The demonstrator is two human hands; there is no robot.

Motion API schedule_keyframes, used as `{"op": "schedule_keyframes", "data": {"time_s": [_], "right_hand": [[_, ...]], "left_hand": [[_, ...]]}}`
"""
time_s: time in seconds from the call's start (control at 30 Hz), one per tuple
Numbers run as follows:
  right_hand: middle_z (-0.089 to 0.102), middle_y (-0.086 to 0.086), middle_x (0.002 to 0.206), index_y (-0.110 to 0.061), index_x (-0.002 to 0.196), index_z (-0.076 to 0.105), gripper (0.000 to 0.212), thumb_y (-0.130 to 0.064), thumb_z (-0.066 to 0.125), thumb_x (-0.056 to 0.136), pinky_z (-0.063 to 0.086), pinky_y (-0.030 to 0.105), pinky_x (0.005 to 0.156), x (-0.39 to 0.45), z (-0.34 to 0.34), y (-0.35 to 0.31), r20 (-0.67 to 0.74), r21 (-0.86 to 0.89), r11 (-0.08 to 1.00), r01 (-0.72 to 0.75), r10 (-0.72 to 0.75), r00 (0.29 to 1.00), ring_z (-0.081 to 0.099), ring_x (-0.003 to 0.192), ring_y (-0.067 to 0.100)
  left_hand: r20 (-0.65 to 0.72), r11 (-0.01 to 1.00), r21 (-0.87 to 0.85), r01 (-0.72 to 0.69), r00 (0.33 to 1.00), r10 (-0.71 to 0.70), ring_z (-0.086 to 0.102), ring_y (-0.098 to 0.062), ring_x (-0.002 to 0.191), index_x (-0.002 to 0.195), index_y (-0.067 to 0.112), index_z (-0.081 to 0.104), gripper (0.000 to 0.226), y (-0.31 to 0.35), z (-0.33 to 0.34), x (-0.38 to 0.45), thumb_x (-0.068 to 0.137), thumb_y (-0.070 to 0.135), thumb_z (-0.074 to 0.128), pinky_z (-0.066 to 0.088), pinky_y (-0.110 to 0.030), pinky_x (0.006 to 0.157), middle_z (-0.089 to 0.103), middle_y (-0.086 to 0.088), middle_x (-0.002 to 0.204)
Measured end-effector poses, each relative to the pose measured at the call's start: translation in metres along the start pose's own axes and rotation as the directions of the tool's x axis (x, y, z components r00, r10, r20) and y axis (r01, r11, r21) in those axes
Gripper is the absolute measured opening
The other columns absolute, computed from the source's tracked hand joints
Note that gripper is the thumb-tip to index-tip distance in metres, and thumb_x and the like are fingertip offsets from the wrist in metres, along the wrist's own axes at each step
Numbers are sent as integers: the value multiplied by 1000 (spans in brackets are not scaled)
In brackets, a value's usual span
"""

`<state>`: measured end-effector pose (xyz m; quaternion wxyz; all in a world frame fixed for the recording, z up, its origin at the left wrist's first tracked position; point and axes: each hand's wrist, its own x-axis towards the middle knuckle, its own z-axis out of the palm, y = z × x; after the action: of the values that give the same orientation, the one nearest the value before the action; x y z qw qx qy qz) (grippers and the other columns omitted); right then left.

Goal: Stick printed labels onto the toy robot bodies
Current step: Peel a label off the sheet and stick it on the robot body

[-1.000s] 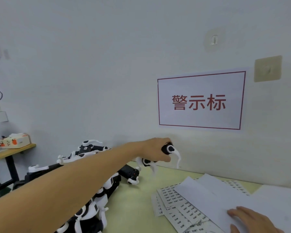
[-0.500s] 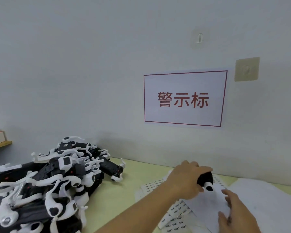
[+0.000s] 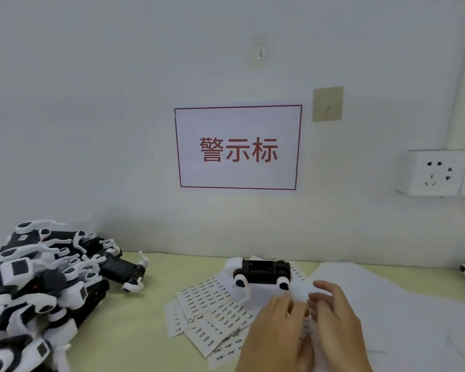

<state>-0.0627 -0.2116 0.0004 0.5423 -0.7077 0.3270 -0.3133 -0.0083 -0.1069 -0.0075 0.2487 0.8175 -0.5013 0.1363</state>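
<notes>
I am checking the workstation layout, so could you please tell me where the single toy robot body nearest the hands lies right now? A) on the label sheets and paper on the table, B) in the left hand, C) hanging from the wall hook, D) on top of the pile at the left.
A: the toy robot body lies by itself on the label sheets, beyond both hands, and neither hand touches it.

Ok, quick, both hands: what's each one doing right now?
Left hand: over the label sheets, grip cannot be told.
Right hand: beside it, grip cannot be told.

We see two bare hands, the left hand (image 3: 277, 334) and the right hand (image 3: 336, 326): no gloves, no rings, no sleeves reaching either wrist.
</notes>
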Motion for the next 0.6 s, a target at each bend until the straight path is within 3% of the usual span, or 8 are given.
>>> {"op": "schedule_keyframes", "data": {"time_s": [0.07,0.17,0.23,0.3,0.37,0.43,0.53,0.6], "right_hand": [[70,11,99,-17,103,64,34,4,38,98,50,39,89,5,-9,-3,-5,240,962,-134,139,990,68,95,25],[65,27,101,-2,108,60,29,7,34,100,51,39,83,10,-24,-8,89,576,767,-283,285,954,67,92,34],[64,30,101,1,109,59,28,4,33,101,52,38,77,11,-31,-11,158,661,679,-321,293,943,68,89,37],[66,27,95,1,108,61,26,3,36,100,52,37,72,14,-41,-17,176,669,674,-313,265,948,68,81,35],[70,19,85,-6,105,66,24,2,44,97,52,35,66,19,-56,-27,119,497,830,-253,224,967,68,70,30],[75,8,80,-15,101,70,23,-3,52,94,52,31,61,24,-74,-34,48,94,981,-170,166,985,69,64,22],[74,5,85,-17,103,70,15,-19,59,92,57,32,66,21,-88,-37,89,-378,916,-136,182,979,71,71,18],[72,12,100,-9,110,68,32,-36,61,94,58,38,83,16,-82,-30,115,-610,785,-110,225,968,71,89,25]], "left_hand": [[132,999,22,27,991,-29,42,-19,115,122,21,51,38,0,4,2,90,41,48,35,-31,91,48,1,119],[124,998,0,62,990,-62,37,-13,114,126,28,48,41,-4,8,2,92,50,50,31,-27,91,45,7,119],[77,997,-41,66,995,-63,38,-11,113,125,30,48,35,-5,8,1,95,47,50,32,-25,90,46,10,118],[27,996,-61,59,998,-58,40,-10,114,126,30,48,28,-7,9,1,99,38,49,34,-23,92,46,12,118],[-1,991,-98,90,996,-90,40,-9,114,128,30,45,28,-8,9,1,101,34,49,36,-22,93,46,12,118],[-8,988,-113,105,994,-106,41,-9,109,128,31,41,28,-6,9,0,101,32,47,39,-23,89,46,12,116],[-27,990,-97,106,994,-109,44,-11,104,138,32,29,39,-2,7,-2,101,30,42,41,-25,83,48,9,114],[-42,988,-99,121,991,-126,47,-11,103,153,31,12,56,-3,10,-2,103,30,38,38,-22,78,49,7,117]]}}
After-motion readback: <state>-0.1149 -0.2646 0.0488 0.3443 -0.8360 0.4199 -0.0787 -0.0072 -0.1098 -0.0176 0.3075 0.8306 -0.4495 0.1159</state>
